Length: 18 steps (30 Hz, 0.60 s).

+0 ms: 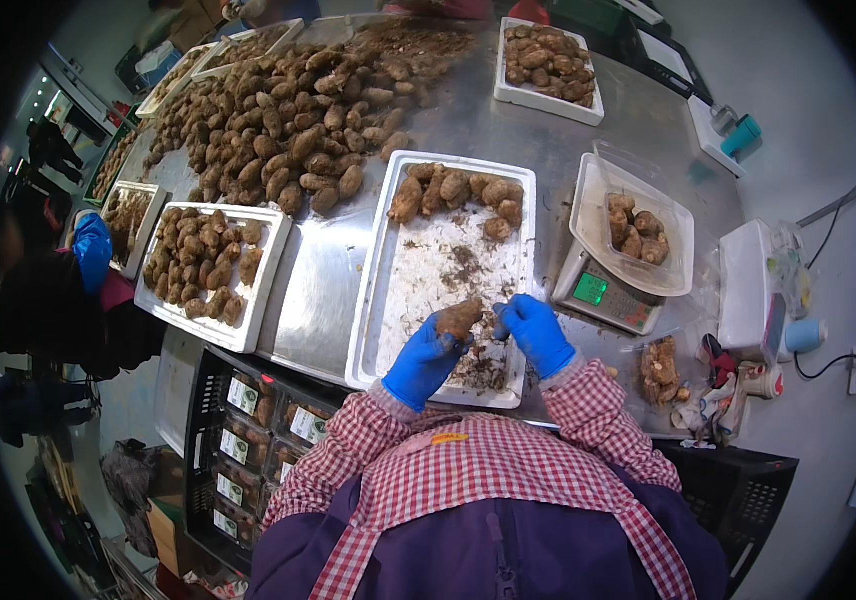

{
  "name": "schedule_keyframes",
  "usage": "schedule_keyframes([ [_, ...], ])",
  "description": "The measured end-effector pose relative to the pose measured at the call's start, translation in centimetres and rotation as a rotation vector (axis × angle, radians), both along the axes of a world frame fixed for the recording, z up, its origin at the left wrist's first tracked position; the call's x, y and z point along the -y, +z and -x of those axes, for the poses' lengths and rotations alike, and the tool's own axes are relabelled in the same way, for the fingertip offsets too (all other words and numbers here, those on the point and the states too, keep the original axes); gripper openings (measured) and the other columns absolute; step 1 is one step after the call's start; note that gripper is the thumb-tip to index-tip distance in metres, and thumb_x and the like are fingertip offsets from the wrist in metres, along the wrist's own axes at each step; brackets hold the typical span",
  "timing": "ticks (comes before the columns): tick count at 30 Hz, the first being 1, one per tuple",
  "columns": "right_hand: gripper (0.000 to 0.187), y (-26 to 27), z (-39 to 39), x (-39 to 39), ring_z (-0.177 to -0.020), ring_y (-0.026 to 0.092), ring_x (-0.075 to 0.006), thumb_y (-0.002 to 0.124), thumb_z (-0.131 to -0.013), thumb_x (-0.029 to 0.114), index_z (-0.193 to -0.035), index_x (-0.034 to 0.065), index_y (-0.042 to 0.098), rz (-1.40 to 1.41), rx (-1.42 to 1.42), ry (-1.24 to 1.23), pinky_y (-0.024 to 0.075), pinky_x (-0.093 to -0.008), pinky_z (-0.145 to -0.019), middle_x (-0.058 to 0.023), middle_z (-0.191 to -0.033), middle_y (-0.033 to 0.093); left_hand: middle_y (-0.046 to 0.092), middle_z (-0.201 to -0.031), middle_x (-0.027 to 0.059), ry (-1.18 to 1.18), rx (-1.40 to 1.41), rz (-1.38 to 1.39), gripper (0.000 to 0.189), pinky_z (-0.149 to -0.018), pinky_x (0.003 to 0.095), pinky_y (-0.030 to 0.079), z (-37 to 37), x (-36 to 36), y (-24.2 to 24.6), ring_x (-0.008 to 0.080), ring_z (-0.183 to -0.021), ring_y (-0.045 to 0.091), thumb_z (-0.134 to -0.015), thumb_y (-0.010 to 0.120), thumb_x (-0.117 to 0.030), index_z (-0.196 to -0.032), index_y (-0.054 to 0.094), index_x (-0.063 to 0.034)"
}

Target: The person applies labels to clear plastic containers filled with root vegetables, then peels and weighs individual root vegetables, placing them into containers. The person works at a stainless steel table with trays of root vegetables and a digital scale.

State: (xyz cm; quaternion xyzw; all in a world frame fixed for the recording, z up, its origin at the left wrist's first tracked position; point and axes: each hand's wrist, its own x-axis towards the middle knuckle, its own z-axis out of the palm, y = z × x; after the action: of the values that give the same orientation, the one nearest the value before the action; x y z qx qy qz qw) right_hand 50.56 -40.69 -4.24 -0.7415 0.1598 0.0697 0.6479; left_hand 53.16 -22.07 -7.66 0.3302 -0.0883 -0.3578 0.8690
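Observation:
My left hand [422, 361], in a blue glove, grips a brown, rough-skinned taro corm [459, 319] over the near half of a white foam tray [366, 315]. Just right of the corm is my right hand [537, 331], also gloved in blue, its thumb and fingers drawn together. Whether anything small sits between those fingertips cannot be made out. Along the tray's far end lie several more taro corms [452, 187]. Dark soil and root scraps [464, 264] are scattered over the tray floor, including below my hands.
A digital scale [608, 300] at right carries a clear plastic box [642, 199] of corms. Beyond the tray rises a large taro heap [285, 127]. Filled foam trays stand left [266, 292] and far right [585, 112]. At lower left, a black crate [199, 480] holds labelled packs. A person [52, 315] is at left.

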Motion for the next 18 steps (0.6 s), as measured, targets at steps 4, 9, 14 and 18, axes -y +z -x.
schedule_keyframes([
  [4,0.023,0.6,0.1,0.4,-0.071,0.056,-0.0122,0.060,-0.088,0.024,-0.087,0.0016,0.061,0.081,0.044,0.138,0.0470,-0.0261,-0.065,-0.0059,-0.079,0.061,0.045,-0.129,0.0108,-0.006,0.011,0.024,0.070,-0.093,0.0304,0.040,0.0,-0.2,-0.1,0.0188,-0.112,0.048,-0.079,0.070,-0.030,-0.133,0.035,-0.0027],
  [9,0.031,2.2,0.6,-2.0,-0.072,0.058,-0.0135,0.059,-0.089,0.030,-0.093,-0.0005,0.063,0.008,-0.076,0.202,0.0486,-0.0272,-0.066,-0.0080,-0.079,0.063,0.048,-0.124,0.0148,0.086,0.189,-0.330,0.054,-0.092,0.0326,0.046,0.8,0.1,0.1,0.0225,-0.110,0.050,-0.083,0.063,-0.008,-0.129,0.035,-0.0012],
  [14,0.030,0.7,0.0,-2.3,-0.068,0.060,-0.0169,0.058,-0.088,0.028,-0.086,-0.0012,0.061,0.133,-0.018,0.172,0.0487,-0.0310,-0.060,-0.0116,-0.077,0.063,0.051,-0.119,0.0135,0.088,-0.062,-0.088,0.054,-0.084,0.0322,0.045,-0.2,-0.6,0.0,0.0208,-0.100,0.054,-0.083,0.064,-0.020,-0.128,0.041,-0.0029],
  [18,0.028,-0.5,-0.1,-1.6,-0.071,0.061,-0.0230,0.060,-0.086,0.029,-0.083,0.0012,0.058,0.260,-0.018,0.223,0.0481,-0.0349,-0.064,-0.0147,-0.077,0.061,0.053,-0.117,0.0114,0.173,-0.061,-0.216,0.060,-0.084,0.0328,0.043,-0.8,-0.9,-0.4,0.0208,-0.099,0.053,-0.081,0.067,-0.031,-0.128,0.043,-0.0044],
])
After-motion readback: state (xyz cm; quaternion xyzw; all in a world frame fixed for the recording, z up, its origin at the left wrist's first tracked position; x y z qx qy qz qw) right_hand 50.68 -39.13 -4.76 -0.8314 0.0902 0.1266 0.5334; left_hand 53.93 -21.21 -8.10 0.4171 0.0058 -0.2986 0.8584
